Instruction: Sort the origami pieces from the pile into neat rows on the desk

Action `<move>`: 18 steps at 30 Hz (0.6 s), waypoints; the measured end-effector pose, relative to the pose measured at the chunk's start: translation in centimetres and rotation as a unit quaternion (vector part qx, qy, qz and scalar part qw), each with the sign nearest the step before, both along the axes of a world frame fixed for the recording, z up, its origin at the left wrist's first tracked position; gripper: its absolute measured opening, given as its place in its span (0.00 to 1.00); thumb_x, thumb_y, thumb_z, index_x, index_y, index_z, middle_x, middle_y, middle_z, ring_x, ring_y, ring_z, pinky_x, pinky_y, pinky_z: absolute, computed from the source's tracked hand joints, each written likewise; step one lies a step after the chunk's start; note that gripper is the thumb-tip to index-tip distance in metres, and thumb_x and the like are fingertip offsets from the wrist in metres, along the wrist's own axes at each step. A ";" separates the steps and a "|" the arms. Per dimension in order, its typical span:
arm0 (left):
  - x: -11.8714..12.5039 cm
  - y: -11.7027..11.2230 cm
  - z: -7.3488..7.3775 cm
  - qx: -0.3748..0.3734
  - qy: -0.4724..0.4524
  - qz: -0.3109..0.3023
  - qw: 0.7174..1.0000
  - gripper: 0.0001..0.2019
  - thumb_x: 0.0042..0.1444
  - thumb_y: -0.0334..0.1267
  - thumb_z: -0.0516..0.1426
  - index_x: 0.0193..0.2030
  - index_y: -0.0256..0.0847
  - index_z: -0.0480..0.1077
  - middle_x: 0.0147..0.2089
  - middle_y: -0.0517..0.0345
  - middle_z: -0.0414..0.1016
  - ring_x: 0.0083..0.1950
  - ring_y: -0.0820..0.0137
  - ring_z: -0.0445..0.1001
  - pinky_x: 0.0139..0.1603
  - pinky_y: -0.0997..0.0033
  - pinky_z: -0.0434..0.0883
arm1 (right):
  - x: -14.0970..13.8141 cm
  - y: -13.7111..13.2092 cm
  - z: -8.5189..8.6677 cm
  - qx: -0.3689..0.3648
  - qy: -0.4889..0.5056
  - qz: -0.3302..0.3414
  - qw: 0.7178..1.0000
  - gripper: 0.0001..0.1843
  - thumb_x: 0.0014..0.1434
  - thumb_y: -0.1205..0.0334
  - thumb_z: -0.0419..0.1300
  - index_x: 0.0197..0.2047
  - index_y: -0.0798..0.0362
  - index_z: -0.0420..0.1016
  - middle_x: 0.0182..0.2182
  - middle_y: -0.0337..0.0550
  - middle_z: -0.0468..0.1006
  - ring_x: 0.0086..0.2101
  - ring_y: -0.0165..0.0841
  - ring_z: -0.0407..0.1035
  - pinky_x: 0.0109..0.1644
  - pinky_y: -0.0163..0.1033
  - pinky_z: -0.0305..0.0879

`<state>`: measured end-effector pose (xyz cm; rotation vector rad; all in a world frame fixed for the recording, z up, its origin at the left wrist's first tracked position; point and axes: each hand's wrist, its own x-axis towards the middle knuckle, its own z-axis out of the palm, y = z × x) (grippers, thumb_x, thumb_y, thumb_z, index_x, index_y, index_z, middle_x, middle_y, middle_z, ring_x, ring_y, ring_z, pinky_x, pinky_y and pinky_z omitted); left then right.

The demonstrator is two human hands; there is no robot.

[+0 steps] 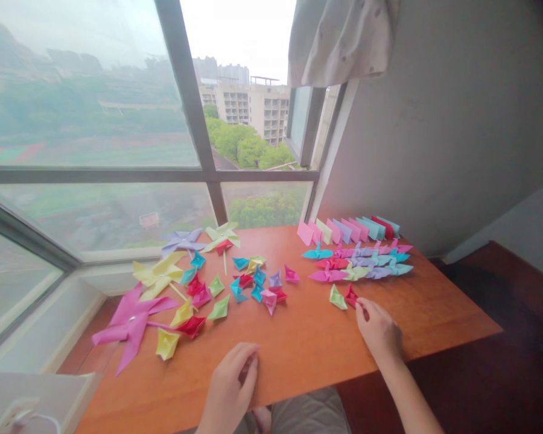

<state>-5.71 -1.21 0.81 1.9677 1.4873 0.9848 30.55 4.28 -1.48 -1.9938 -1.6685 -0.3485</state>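
Observation:
My right hand (pixel 379 328) pinches the near tip of a small red origami boat (pixel 350 296) on the wooden table. Touching or almost touching that boat on its left is a light green origami boat (pixel 338 297). My left hand (pixel 236 377) rests at the table's front edge, fingers curled in and thumb near the forefinger, with nothing visible in it. Beyond it, several origami boats of many colours lie loosely in the middle, among them a pink boat (pixel 269 300), a green boat (pixel 219 308) and a yellow boat (pixel 167 343).
Paper pinwheels lie at the left, including a magenta pinwheel (pixel 133 322) and a yellow pinwheel (pixel 157 275). Rows of origami cranes (pixel 357 272) stand behind my right hand, with a line of folded paper cards (pixel 344 231) at the back. Windows border the table (pixel 308 343).

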 end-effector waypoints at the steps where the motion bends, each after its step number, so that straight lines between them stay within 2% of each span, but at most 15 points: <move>1: 0.0 0.0 0.1 0.001 0.000 0.001 1.000 0.11 0.65 0.41 0.52 0.43 0.43 0.75 0.40 0.50 0.79 0.39 0.65 0.79 0.42 0.69 0.78 | 0.1 0.0 0.0 0.003 -0.006 0.003 1.000 0.17 0.65 0.57 0.50 0.40 0.52 0.80 0.37 0.45 0.83 0.36 0.35 0.75 0.36 0.36 0.63; 9: 0.2 0.1 0.8 0.010 -0.004 0.005 1.000 0.12 0.65 0.42 0.52 0.41 0.43 0.75 0.39 0.50 0.80 0.38 0.64 0.80 0.41 0.69 0.78 | 0.7 -0.1 -0.4 0.013 -0.044 0.026 0.999 0.18 0.66 0.57 0.49 0.40 0.52 0.80 0.36 0.47 0.83 0.34 0.34 0.75 0.36 0.35 0.63; 18: 0.0 0.0 -0.1 0.012 0.000 0.003 1.000 0.09 0.64 0.39 0.53 0.43 0.44 0.75 0.40 0.53 0.79 0.40 0.66 0.79 0.42 0.71 0.78 | 0.8 -0.2 -0.4 0.011 -0.010 0.023 1.000 0.17 0.64 0.57 0.51 0.45 0.52 0.80 0.37 0.45 0.83 0.33 0.33 0.76 0.35 0.35 0.64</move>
